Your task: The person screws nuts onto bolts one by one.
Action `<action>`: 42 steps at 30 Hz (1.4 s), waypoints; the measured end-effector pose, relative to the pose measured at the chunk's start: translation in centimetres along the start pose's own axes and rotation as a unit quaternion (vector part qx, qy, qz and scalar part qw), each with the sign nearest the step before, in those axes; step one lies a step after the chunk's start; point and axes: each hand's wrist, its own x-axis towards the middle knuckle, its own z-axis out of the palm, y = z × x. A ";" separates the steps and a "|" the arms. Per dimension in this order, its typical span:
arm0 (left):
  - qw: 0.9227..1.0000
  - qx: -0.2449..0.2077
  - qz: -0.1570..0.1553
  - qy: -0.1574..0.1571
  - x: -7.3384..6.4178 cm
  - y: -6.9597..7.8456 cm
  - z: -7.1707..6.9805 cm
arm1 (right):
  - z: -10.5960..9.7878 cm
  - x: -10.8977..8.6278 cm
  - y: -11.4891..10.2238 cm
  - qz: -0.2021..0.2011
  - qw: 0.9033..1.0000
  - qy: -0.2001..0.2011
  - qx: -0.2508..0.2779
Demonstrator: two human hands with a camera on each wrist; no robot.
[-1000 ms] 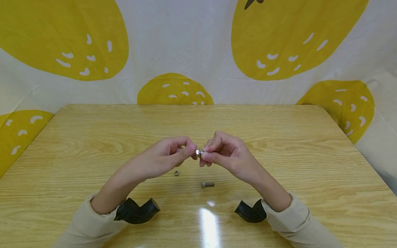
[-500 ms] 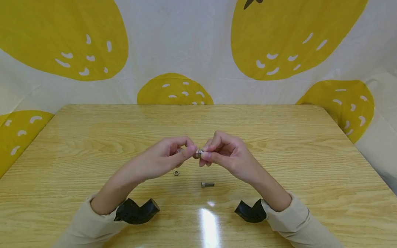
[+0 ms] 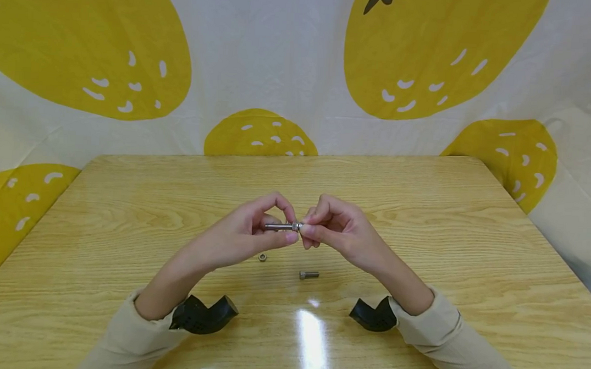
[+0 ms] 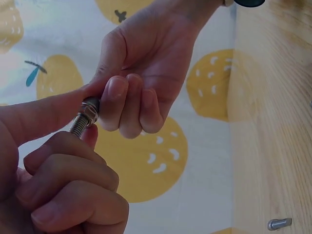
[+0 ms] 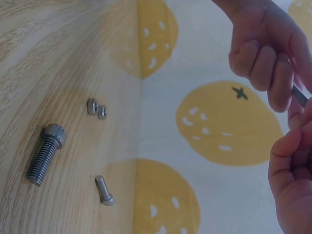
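Observation:
A silver bolt (image 3: 279, 226) lies nearly level between the two hands, above the table. A hex nut (image 4: 88, 111) sits on its threads close to the head end. The right hand (image 3: 345, 230) pinches the head end between thumb and forefinger, largely covering it. On the nut, the left hand (image 3: 239, 234) has its forefinger tip above and thumb tip below, and the bare shank runs back between these fingers. Its other fingers are curled in the left wrist view.
On the wooden table (image 3: 176, 190) lie a large socket-head bolt (image 5: 46, 153), a smaller bolt (image 5: 104, 190) and two loose nuts (image 5: 92, 106). A patterned curtain (image 3: 271, 57) hangs behind the table. Black wrist mounts (image 3: 203, 314) stick out below the sleeves.
The left thumb has slid down and the forefinger has risen, baring the bolt's shank that these fingers mostly covered before. The right hand keeps its hold in the same place.

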 end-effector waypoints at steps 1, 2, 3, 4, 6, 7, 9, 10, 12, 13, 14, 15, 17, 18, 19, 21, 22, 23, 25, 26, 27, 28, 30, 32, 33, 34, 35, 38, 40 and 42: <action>1.000 0.007 -0.002 0.000 0.0 -0.1 0.0 | 0.0 0.0 0.1 -0.003 1.000 -0.001 -0.001; 1.000 0.013 -0.004 0.002 0.1 -0.1 -0.1 | 0.0 0.0 0.1 -0.006 1.000 -0.002 0.000; 1.000 0.018 -0.007 0.002 0.1 -0.2 -0.1 | 0.0 0.0 0.2 -0.010 1.000 -0.004 0.001; 1.000 0.027 -0.008 0.004 0.1 -0.2 -0.1 | 0.0 0.0 0.1 -0.008 1.000 -0.003 0.002; 0.999 0.038 -0.009 0.006 0.2 -0.3 -0.1 | 0.0 0.0 0.2 -0.007 1.000 -0.002 0.000; 0.999 0.043 -0.009 0.008 0.2 -0.3 0.0 | 0.0 0.0 0.1 -0.006 1.000 -0.002 -0.001; 0.999 0.045 -0.012 0.011 0.2 -0.3 0.0 | 0.1 0.1 0.0 -0.001 1.000 -0.001 -0.002; 0.999 0.042 -0.013 0.011 0.2 -0.2 0.1 | 0.0 0.0 0.0 0.001 1.000 0.000 -0.003; 0.999 0.028 -0.014 0.010 0.1 -0.1 0.1 | 0.0 0.1 0.0 -0.003 1.000 -0.003 -0.004; 1.000 0.023 -0.014 0.010 0.1 0.0 0.0 | 0.0 0.0 0.0 -0.004 1.000 -0.004 -0.003; 1.000 0.018 -0.014 0.009 0.0 0.0 0.0 | 0.0 0.0 0.1 -0.004 1.000 -0.005 -0.003; 1.000 0.016 -0.014 0.009 0.0 0.1 0.0 | 0.0 0.0 0.1 -0.006 1.000 -0.006 -0.002; 1.000 0.016 -0.012 0.008 0.0 0.0 -0.1 | -0.1 0.0 0.2 -0.012 1.000 -0.009 -0.002; 1.000 0.021 -0.013 0.009 0.1 0.0 -0.1 | -0.1 0.0 0.2 -0.013 1.000 -0.009 -0.003; 0.999 0.027 -0.015 0.010 0.1 0.0 -0.1 | -0.1 0.0 0.2 -0.010 1.000 -0.007 -0.001; 0.999 0.043 -0.016 0.013 0.2 -0.1 -0.1 | 0.0 0.1 0.2 -0.014 1.000 -0.008 -0.004; 0.999 0.049 -0.015 0.014 0.2 -0.2 0.0 | 0.0 0.1 0.2 -0.014 1.000 -0.008 -0.005; 0.998 0.057 -0.015 0.016 0.3 -0.2 0.0 | 0.0 0.1 0.1 -0.011 1.000 -0.006 -0.005; 0.998 0.062 -0.010 0.016 0.3 -0.2 0.1 | 0.0 0.1 0.1 -0.011 1.000 -0.007 -0.006; 0.998 0.062 -0.010 0.015 0.3 -0.1 0.1 | 0.0 0.1 0.1 -0.015 1.000 -0.009 -0.007; 0.998 0.057 -0.011 0.014 0.3 -0.1 0.1 | 0.0 0.0 0.1 -0.014 1.000 -0.009 -0.006; 0.999 0.047 -0.010 0.012 0.3 -0.1 0.2 | 0.0 0.0 0.1 -0.013 1.000 -0.009 -0.004; 1.000 0.028 -0.007 0.009 0.2 0.0 0.1 | 0.0 0.0 0.2 -0.013 1.000 -0.010 -0.001; 1.000 0.017 -0.009 0.007 0.1 0.1 0.1 | 0.0 0.0 0.2 -0.015 1.000 -0.012 0.000; 1.000 0.017 -0.009 0.009 0.1 0.1 0.1 | -0.1 0.0 0.2 -0.016 1.000 -0.012 0.000; 1.000 0.020 -0.009 0.012 0.1 0.1 0.0 | 0.0 0.1 0.2 -0.014 1.000 -0.012 0.001; 0.999 0.028 -0.012 0.015 0.1 0.1 0.0 | 0.0 0.1 0.2 -0.016 1.000 -0.012 0.000; 0.998 0.056 -0.019 0.021 0.1 0.0 0.0 | 0.0 0.1 0.3 -0.025 1.000 -0.015 -0.002; 0.997 0.066 -0.018 0.022 0.1 -0.1 0.0 | 0.0 0.1 0.2 -0.022 1.000 -0.014 -0.003; 0.997 0.068 -0.014 0.021 0.2 0.0 0.1 | 0.0 0.1 0.2 -0.021 1.000 -0.013 -0.005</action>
